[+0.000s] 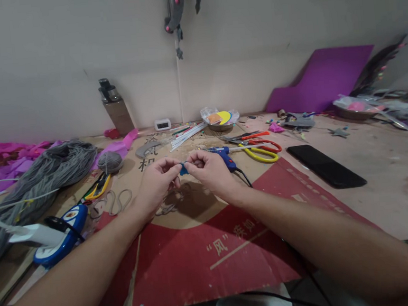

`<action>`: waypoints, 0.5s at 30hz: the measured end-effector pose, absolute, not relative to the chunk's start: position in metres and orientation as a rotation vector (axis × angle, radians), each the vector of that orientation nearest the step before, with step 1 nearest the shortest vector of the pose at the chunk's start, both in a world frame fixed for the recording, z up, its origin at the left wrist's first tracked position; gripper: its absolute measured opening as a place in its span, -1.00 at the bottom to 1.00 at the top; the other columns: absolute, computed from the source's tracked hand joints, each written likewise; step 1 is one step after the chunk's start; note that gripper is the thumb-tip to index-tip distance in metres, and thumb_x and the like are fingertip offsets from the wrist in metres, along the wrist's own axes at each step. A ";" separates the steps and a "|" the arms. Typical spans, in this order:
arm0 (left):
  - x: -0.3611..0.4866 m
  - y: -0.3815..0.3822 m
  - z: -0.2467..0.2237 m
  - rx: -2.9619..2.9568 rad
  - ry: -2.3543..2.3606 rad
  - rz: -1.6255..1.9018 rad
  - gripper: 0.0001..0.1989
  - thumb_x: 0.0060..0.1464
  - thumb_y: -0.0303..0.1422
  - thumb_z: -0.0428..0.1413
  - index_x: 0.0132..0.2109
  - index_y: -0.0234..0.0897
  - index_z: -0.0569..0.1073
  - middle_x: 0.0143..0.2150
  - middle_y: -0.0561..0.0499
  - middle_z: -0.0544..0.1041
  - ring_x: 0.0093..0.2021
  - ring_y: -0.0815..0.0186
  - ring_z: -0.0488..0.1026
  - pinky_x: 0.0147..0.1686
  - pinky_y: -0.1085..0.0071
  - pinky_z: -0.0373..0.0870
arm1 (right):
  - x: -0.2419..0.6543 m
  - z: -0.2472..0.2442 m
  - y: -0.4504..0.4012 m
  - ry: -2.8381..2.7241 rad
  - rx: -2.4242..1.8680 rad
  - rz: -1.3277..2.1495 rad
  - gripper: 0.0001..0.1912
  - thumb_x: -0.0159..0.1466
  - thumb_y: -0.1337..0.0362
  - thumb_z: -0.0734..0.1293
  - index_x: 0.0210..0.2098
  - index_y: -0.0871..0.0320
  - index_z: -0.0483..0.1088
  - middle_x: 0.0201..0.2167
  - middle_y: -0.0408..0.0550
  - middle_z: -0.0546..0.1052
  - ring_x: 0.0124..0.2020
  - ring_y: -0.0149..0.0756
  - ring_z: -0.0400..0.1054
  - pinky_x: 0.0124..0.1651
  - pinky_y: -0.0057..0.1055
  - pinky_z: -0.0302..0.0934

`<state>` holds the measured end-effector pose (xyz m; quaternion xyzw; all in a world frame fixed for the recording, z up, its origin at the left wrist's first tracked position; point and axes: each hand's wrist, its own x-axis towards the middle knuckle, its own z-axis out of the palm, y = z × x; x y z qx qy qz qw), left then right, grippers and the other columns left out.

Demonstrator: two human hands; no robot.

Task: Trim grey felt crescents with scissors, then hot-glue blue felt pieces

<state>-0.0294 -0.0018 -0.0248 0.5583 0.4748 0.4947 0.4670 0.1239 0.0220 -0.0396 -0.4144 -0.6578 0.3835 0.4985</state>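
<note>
Between my two hands, a small blue piece [183, 169] shows at the fingertips; its kind is too small to make out. My left hand [163, 178] pinches it from the left side, and my right hand [207, 169] pinches it from the right. Both hands are held above the cardboard sheet [184, 259]. Just behind my right hand lies a blue glue gun [227, 158] with a black cord, partly covered by the hand. Yellow-handled scissors [261, 155] and red-handled pliers [269, 143] lie to its right.
Grey yarn [55, 168], a blue power strip [63, 239] and a yellow cutter [100, 187] lie at left. A black phone [324, 166] rests at right. Along the wall stand a bowl [222, 125], a small clock [162, 124] and a purple sheet [321, 83].
</note>
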 end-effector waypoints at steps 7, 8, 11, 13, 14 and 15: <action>-0.031 0.000 -0.028 1.355 1.169 1.208 -0.78 0.02 -0.23 0.20 -0.31 -0.31 0.43 -0.65 0.10 0.41 -0.69 0.51 0.18 -0.67 0.57 -0.01 | 0.122 -0.042 0.020 -1.649 -1.018 0.836 -0.84 0.14 0.18 0.31 -0.43 0.15 0.36 -0.58 -0.24 0.29 -0.54 -0.47 0.08 -0.48 -0.48 -0.04; -0.031 -0.001 -0.027 1.340 1.169 1.210 -0.78 0.01 -0.23 0.21 -0.32 -0.31 0.43 -0.65 0.11 0.41 -0.70 0.52 0.17 -0.67 0.57 -0.02 | 0.122 -0.042 0.019 -1.658 -1.022 0.814 -0.85 0.14 0.18 0.31 -0.44 0.15 0.36 -0.58 -0.24 0.29 -0.54 -0.47 0.08 -0.48 -0.49 -0.04; -0.030 -0.001 -0.026 1.283 1.177 1.213 -0.80 -0.04 -0.27 0.22 -0.36 -0.31 0.41 -0.66 0.12 0.39 -0.70 0.53 0.15 -0.68 0.58 -0.05 | 0.122 -0.043 0.018 -1.689 -1.039 0.756 -0.86 0.13 0.21 0.31 -0.45 0.15 0.35 -0.59 -0.25 0.28 -0.53 -0.47 0.08 -0.47 -0.49 -0.05; -0.029 -0.002 -0.026 1.239 1.172 1.213 -0.81 -0.06 -0.29 0.22 -0.37 -0.30 0.40 -0.66 0.14 0.37 -0.70 0.53 0.16 -0.69 0.59 -0.07 | 0.122 -0.044 0.017 -1.702 -1.046 0.748 -0.87 0.13 0.21 0.31 -0.45 0.15 0.36 -0.59 -0.24 0.28 -0.53 -0.46 0.09 -0.46 -0.49 -0.04; -0.029 -0.002 -0.026 1.225 1.171 1.209 -0.81 -0.06 -0.29 0.21 -0.37 -0.30 0.40 -0.66 0.14 0.36 -0.70 0.53 0.16 -0.69 0.59 -0.07 | 0.121 -0.044 0.018 -1.706 -1.050 0.746 -0.87 0.14 0.21 0.31 -0.44 0.15 0.37 -0.58 -0.24 0.29 -0.53 -0.46 0.09 -0.46 -0.49 -0.04; -0.028 -0.002 -0.026 1.214 1.173 1.203 -0.82 -0.06 -0.29 0.21 -0.37 -0.30 0.39 -0.67 0.14 0.35 -0.70 0.53 0.16 -0.70 0.60 -0.08 | 0.121 -0.045 0.018 -1.708 -1.053 0.743 -0.86 0.14 0.20 0.31 -0.43 0.15 0.37 -0.58 -0.24 0.28 -0.53 -0.45 0.09 -0.46 -0.49 -0.03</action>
